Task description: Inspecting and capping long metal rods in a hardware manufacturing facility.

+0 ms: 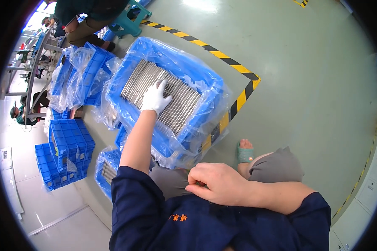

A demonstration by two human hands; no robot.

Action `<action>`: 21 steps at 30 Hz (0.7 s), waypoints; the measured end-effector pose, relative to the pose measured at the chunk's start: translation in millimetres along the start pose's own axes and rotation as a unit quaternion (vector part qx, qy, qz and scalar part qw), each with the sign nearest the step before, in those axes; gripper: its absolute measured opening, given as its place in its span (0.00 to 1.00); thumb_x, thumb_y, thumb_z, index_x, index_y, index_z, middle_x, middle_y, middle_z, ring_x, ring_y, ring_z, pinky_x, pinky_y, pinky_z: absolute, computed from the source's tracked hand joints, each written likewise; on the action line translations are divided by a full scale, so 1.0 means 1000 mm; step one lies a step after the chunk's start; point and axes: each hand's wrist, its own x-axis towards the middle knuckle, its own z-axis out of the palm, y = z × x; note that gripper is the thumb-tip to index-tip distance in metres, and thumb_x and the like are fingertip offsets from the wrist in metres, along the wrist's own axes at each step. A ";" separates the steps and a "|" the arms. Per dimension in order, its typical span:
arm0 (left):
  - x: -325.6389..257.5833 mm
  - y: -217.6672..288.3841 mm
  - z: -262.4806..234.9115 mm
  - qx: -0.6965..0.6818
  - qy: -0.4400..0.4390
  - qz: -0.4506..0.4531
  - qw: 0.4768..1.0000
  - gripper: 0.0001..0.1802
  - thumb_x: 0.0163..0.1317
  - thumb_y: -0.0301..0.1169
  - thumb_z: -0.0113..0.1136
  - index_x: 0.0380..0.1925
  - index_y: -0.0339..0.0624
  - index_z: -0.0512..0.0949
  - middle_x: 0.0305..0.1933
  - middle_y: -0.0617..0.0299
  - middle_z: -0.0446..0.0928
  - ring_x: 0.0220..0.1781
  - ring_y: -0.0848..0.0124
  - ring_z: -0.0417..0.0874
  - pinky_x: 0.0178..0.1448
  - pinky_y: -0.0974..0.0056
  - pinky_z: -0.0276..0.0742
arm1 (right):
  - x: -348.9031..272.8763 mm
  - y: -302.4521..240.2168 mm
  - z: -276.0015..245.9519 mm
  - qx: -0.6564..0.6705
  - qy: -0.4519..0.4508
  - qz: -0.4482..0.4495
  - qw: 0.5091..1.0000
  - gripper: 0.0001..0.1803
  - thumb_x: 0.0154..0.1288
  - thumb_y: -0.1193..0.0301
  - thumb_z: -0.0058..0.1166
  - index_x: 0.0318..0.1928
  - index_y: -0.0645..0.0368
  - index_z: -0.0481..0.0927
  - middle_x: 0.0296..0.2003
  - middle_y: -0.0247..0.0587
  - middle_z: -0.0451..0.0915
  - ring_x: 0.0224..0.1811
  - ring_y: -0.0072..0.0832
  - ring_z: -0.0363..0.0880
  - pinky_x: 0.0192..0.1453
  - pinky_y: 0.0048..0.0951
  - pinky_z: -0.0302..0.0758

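My left hand, in a white glove, reaches over a blue plastic crate lined with clear plastic film. Its fingers are spread, and they rest on or just above the slim metal rods packed side by side in the crate. One fingertip looks grey. Bare and curled, my right hand is held in front of my lap, away from the crate. The inside of its grip is hidden, so I cannot tell whether anything is in it.
Stacked blue crates stand at the left, beside film-covered crates. A smaller lined crate holds more metal pieces near my left arm. Yellow-black tape marks the floor. A person sits near a green stool.
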 end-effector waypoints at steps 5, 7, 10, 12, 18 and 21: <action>-0.031 0.004 0.007 0.059 -0.010 -0.076 0.995 0.37 0.50 0.43 0.62 0.60 0.42 0.65 0.57 0.51 0.69 0.54 0.53 0.72 0.56 0.53 0.71 | -0.002 -0.001 0.002 -0.008 -0.007 -0.011 1.000 0.09 0.61 0.68 0.53 0.29 0.58 0.70 0.26 0.40 0.72 0.30 0.38 0.75 0.34 0.37 0.71; -0.033 0.013 0.012 0.076 0.020 -0.084 0.993 0.35 0.51 0.40 0.61 0.59 0.40 0.66 0.57 0.49 0.69 0.54 0.53 0.72 0.57 0.53 0.70 | -0.002 -0.002 0.004 -0.014 -0.004 -0.024 1.000 0.09 0.61 0.68 0.54 0.29 0.59 0.70 0.26 0.40 0.72 0.30 0.39 0.75 0.35 0.37 0.71; -0.028 0.020 0.012 0.041 0.011 -0.122 0.992 0.35 0.47 0.38 0.61 0.58 0.40 0.67 0.55 0.48 0.69 0.56 0.53 0.71 0.58 0.54 0.70 | -0.002 -0.002 0.005 -0.018 -0.005 -0.026 0.999 0.09 0.61 0.68 0.54 0.29 0.59 0.70 0.26 0.41 0.72 0.30 0.39 0.75 0.35 0.37 0.71; -0.022 0.019 0.008 0.000 -0.003 -0.167 0.986 0.35 0.45 0.38 0.61 0.56 0.39 0.68 0.55 0.47 0.69 0.57 0.52 0.70 0.61 0.56 0.68 | -0.001 -0.002 0.007 -0.016 -0.004 -0.028 0.999 0.09 0.60 0.69 0.54 0.29 0.59 0.71 0.26 0.40 0.72 0.29 0.38 0.74 0.34 0.36 0.71; -0.016 0.017 0.005 -0.078 -0.017 -0.162 0.984 0.33 0.43 0.38 0.62 0.53 0.40 0.69 0.52 0.44 0.70 0.54 0.49 0.73 0.59 0.54 0.70 | 0.002 -0.002 0.006 -0.007 0.003 -0.030 1.000 0.08 0.60 0.69 0.55 0.29 0.60 0.72 0.26 0.40 0.72 0.29 0.36 0.73 0.34 0.35 0.70; -0.022 0.017 0.005 -0.079 -0.016 -0.148 0.986 0.36 0.43 0.38 0.62 0.56 0.41 0.67 0.52 0.45 0.69 0.54 0.50 0.73 0.58 0.54 0.71 | 0.001 -0.002 0.005 0.001 -0.015 -0.006 1.000 0.09 0.60 0.68 0.54 0.29 0.60 0.70 0.27 0.42 0.73 0.32 0.40 0.75 0.36 0.38 0.71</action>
